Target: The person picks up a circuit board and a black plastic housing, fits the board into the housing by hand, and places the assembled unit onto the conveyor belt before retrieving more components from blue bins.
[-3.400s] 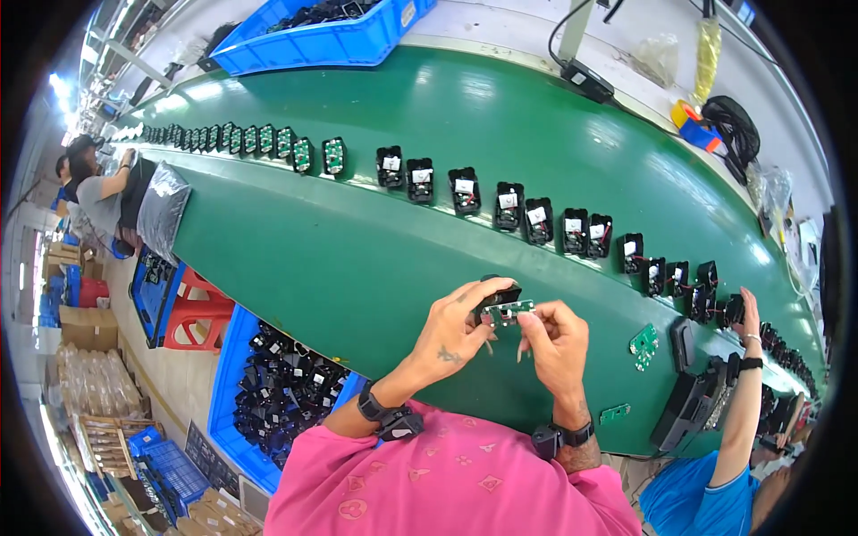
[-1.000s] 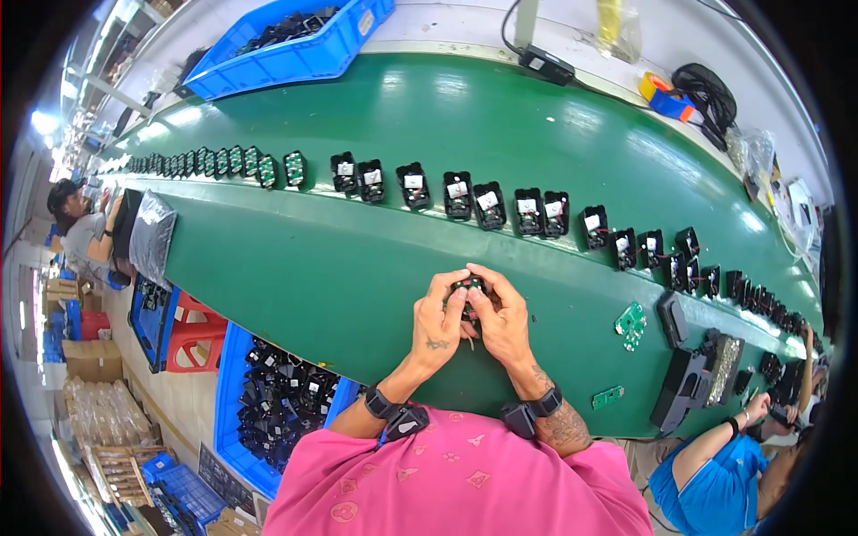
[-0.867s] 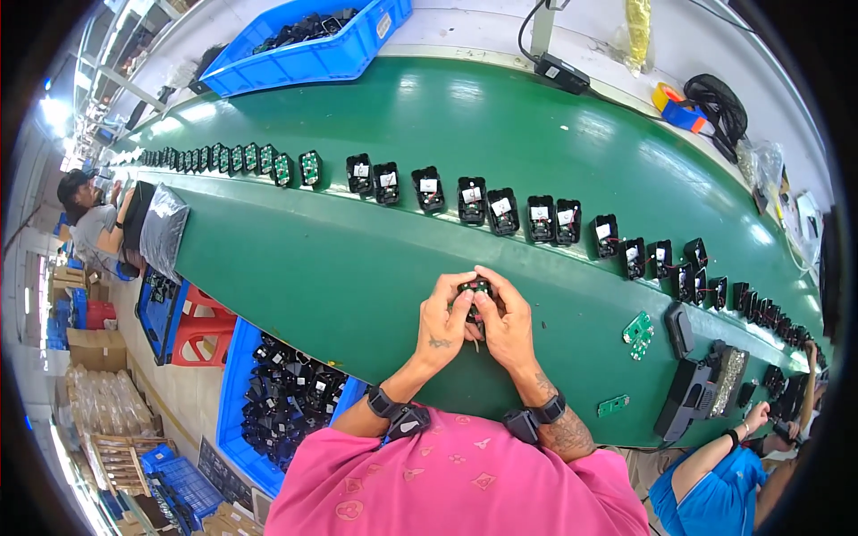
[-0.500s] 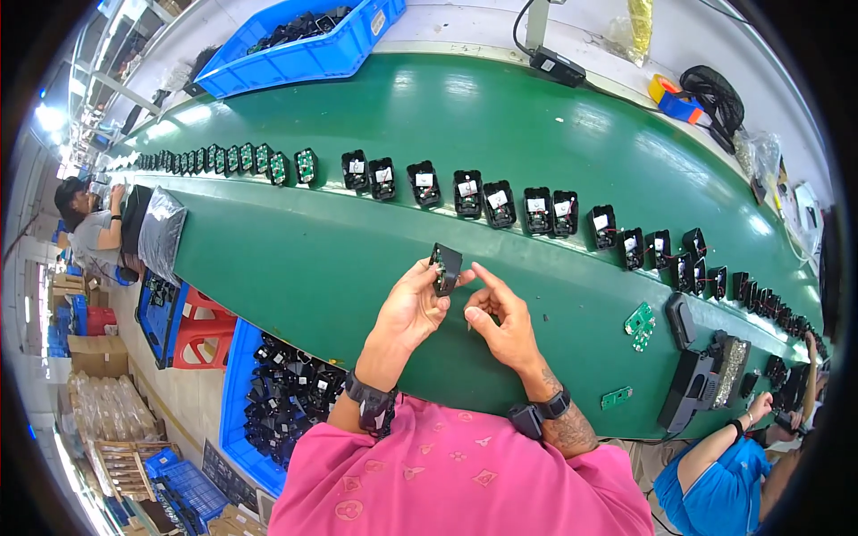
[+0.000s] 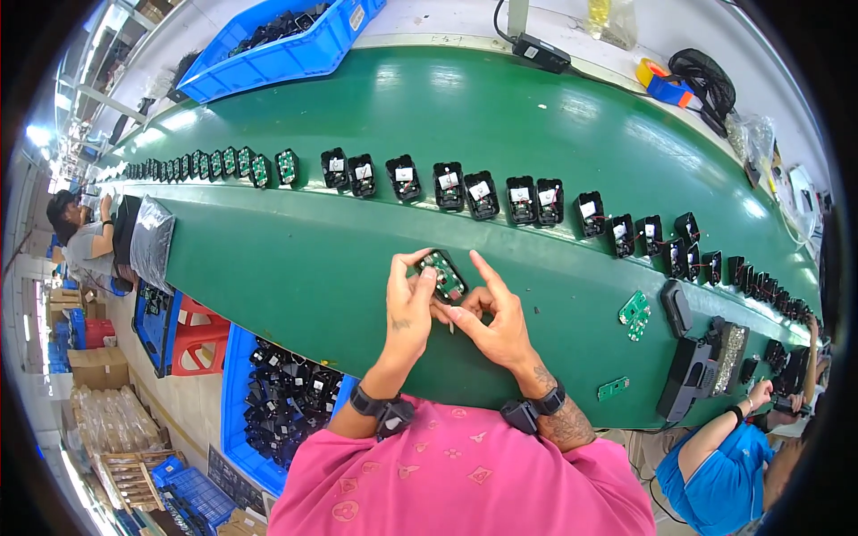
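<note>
Black housing with green board (image 5: 441, 275) held above near part of green belt (image 5: 295, 268). Left hand (image 5: 409, 308) pinches its left edge; right hand (image 5: 493, 320) touches its right side, forefinger extended. Row of housings (image 5: 465, 189) farther out. Blue bin (image 5: 268, 402) near left.

Your left hand (image 5: 409, 304) pinches a small black housing (image 5: 442, 274) with a green circuit board inside it, held above the green conveyor belt (image 5: 295, 259). Your right hand (image 5: 492, 322) touches its lower edge, forefinger stretched alongside. Beyond your hands runs a row of black housings (image 5: 483, 195); loose green boards (image 5: 634, 314) lie to your right.
</note>
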The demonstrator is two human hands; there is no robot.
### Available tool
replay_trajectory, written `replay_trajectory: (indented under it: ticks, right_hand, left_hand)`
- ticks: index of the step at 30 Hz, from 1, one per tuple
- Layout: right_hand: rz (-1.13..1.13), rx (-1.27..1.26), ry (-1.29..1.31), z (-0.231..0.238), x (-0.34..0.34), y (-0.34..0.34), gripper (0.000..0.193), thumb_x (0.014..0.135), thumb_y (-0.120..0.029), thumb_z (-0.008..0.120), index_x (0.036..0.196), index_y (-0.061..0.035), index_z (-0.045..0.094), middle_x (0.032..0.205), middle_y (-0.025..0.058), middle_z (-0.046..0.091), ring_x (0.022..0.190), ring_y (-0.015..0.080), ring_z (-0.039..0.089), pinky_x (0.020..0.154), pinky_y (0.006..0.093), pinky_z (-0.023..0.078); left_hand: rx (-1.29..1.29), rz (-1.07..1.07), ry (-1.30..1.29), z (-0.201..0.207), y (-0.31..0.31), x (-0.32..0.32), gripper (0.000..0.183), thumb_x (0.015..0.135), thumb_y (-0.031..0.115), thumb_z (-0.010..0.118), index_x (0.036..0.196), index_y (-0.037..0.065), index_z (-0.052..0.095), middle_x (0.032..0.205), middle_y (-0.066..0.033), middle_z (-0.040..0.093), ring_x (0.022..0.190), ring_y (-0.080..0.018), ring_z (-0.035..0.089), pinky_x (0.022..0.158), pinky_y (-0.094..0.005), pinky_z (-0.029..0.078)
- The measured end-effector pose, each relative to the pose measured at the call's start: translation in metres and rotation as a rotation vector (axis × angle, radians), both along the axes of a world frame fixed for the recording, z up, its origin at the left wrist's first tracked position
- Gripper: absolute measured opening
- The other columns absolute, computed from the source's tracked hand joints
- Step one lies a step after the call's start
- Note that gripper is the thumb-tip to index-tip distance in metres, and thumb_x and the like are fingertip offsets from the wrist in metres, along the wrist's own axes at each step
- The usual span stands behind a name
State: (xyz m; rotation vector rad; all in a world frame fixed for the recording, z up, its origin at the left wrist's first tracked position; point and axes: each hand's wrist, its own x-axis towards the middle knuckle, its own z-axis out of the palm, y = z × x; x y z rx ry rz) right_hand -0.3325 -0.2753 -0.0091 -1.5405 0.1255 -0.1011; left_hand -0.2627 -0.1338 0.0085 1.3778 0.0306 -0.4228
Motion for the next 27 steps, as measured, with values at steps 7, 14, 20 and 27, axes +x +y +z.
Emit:
replay_trajectory:
  ticks: [7, 14, 20, 27]
  right_hand:
    - [-0.056, -0.120, -0.142, -0.004, 0.005, -0.010, 0.061, 0.085, -0.007, 0.074, 0.141, -0.0036, 0.051, 0.098, 0.0124, 0.071, 0.080, 0.0166, 0.068, 0.072, 0.0307, 0.054]
    - [0.024, -0.175, -0.151, -0.004, -0.001, -0.023, 0.027, 0.082, -0.005, 0.075, 0.107, -0.0006, 0.067, 0.088, 0.0102, 0.072, 0.075, 0.0158, 0.069, 0.066, 0.0302, 0.053]
    - [0.068, -0.239, 0.008, -0.005, -0.006, -0.019, 0.016, 0.080, -0.010, 0.079, 0.086, 0.0004, 0.068, 0.063, 0.0044, 0.062, 0.054, 0.0084, 0.054, 0.051, 0.0285, 0.043]
    - [0.062, -0.012, 0.105, -0.011, -0.004, -0.002, 0.020, 0.087, -0.011, 0.075, 0.100, 0.0036, 0.069, 0.070, 0.0045, 0.066, 0.060, 0.0057, 0.060, 0.055, 0.0237, 0.049]
  left_hand:
    - [0.316, -0.116, -1.016, -0.015, -0.001, -0.015, 0.036, 0.090, -0.003, 0.062, 0.125, 0.007, 0.058, 0.118, -0.0262, 0.066, 0.084, -0.0353, 0.072, 0.066, -0.0362, 0.058]
    - [0.311, -0.220, -1.085, -0.016, 0.003, -0.015, 0.032, 0.094, -0.003, 0.058, 0.123, 0.009, 0.059, 0.121, -0.0256, 0.065, 0.086, -0.0313, 0.074, 0.065, -0.0329, 0.063]
    - [0.398, -0.325, -1.051, -0.017, 0.010, -0.009, 0.040, 0.087, -0.007, 0.062, 0.123, 0.011, 0.062, 0.119, -0.0246, 0.066, 0.084, -0.0308, 0.074, 0.068, -0.0353, 0.061]
    - [0.348, -0.226, -0.511, -0.007, 0.055, 0.028, 0.028, 0.099, 0.002, 0.052, 0.125, 0.009, 0.060, 0.101, -0.0126, 0.067, 0.066, -0.0160, 0.069, 0.055, -0.0279, 0.059]
